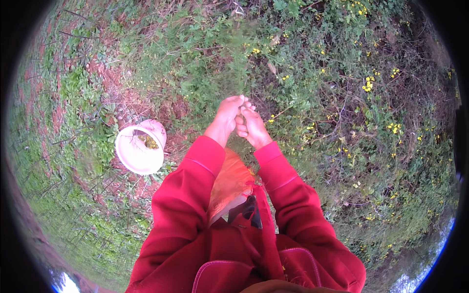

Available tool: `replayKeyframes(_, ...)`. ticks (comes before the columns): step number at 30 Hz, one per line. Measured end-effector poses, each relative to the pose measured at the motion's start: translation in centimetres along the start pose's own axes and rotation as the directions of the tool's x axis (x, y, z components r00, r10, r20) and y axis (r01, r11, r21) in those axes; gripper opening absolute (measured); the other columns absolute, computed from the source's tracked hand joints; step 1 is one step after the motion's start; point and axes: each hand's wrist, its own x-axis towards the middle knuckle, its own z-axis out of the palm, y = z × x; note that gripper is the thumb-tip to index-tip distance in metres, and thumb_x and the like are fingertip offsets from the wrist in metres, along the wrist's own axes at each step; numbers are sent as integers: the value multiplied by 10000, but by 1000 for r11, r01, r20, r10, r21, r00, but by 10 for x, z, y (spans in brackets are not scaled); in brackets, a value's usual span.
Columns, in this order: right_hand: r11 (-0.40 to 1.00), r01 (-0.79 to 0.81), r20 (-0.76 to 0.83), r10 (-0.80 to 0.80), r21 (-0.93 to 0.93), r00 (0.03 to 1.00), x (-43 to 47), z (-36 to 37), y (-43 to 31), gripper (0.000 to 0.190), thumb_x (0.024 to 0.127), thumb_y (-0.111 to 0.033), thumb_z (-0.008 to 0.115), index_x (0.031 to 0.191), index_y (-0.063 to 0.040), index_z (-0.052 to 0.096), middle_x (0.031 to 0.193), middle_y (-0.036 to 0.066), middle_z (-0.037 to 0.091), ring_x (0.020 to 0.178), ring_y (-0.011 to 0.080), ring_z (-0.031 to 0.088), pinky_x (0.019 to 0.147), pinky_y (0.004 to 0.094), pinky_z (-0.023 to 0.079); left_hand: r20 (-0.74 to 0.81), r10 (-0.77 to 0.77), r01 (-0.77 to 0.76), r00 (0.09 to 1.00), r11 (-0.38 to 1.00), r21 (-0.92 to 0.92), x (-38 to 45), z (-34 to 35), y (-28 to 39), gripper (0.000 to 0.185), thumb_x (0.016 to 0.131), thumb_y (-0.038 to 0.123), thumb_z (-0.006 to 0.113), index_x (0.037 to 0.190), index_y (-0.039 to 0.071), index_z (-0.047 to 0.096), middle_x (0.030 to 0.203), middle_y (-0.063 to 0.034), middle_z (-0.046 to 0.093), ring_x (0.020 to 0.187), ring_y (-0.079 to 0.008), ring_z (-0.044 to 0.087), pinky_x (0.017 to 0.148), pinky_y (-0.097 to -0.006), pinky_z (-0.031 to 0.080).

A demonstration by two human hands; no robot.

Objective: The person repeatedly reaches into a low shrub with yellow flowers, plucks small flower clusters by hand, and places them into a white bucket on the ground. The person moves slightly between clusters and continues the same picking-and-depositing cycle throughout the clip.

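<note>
Both of my hands meet near the middle of the view, in front of tall green plants. My left hand (228, 113) has its thumb and fingertips pinched together at a thin green plant stem (240, 82). Just right of it, my right hand (254, 125) is closed, its fingers curled and the thumb on top, touching or almost touching the left fingers; what is between them is too small to tell. Below the hands hangs an orange cloth bag (232, 177) with a red strap (266, 219), against my red jacket.
A white plastic bucket (141, 150) stands tilted on reddish soil at the left, with yellow flowers or bits inside. Dense shrubs with yellow flowers (368, 84) and dry twigs fill the right. Low leafy weeds (78, 84) cover the ground at the left.
</note>
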Motion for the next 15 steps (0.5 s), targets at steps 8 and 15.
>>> replayKeyframes(8, 997, -51, 108, 44, 62, 993, -11, -6, -3, 164, 928, -209, 361, 841, -86, 428, 605, -25, 369, 440, 57, 305, 354, 202, 246, -35, 44, -47, 998, 996, -78, 13, -6, -9, 199, 925, 198, 454, 882, 10, 502, 682, -65, 530, 734, -228, 606, 573, -345, 512)
replayKeyframes(15, 991, -127, 195, 115, 50, 974, -42, -19, 13, 162, 937, -194, 364, 864, -73, 442, 624, -20, 370, 452, 56, 304, 361, 199, 242, -127, 120, -133, 985, 986, -102, 14, -23, 14, 152, 909, 190, 485, 938, 48, 530, 638, 0, 499, 549, -140, 489, 544, -321, 484)
